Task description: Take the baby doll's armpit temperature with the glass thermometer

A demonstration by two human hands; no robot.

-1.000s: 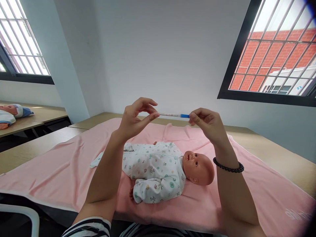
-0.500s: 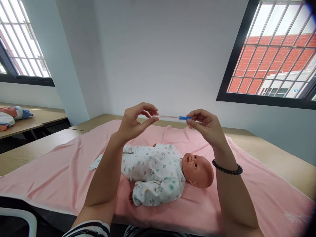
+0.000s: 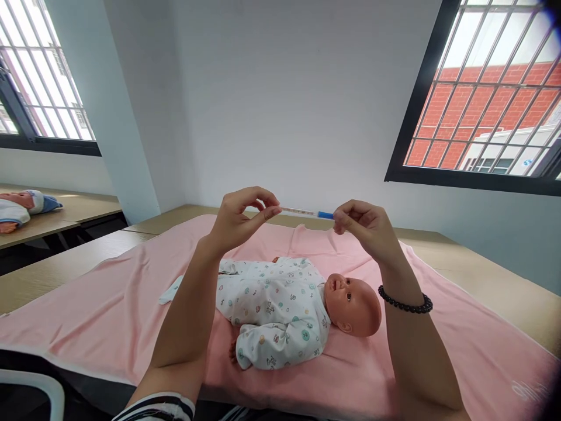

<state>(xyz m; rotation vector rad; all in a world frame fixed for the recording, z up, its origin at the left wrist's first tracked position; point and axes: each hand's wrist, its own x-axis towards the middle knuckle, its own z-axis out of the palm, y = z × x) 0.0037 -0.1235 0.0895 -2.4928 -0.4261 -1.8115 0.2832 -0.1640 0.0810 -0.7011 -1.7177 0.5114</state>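
Between my two raised hands a slim glass thermometer [image 3: 298, 211] with a blue end is stretched out nearly level. My left hand [image 3: 245, 219] pinches its clear end between thumb and fingertips. At the other side, my right hand [image 3: 363, 225] grips the blue end [image 3: 325, 215] the same way; whether that blue part is a separate cap I cannot tell. Below the hands a baby doll [image 3: 280, 310] in white printed clothes lies on its back, its bare head [image 3: 355, 307] to the right. My left forearm hides part of the doll's legs.
A pink blanket [image 3: 131, 298] with folds covers most of the wooden table [image 3: 477, 257]. Another doll [image 3: 26, 204] in a blue and white hat lies on a table at the far left. A white chair frame [image 3: 44, 380] stands at the lower left.
The thermometer has tilted slightly, its blue end now a little lower, and its markings show more plainly. My right hand has dropped slightly. Both hands keep their hold.
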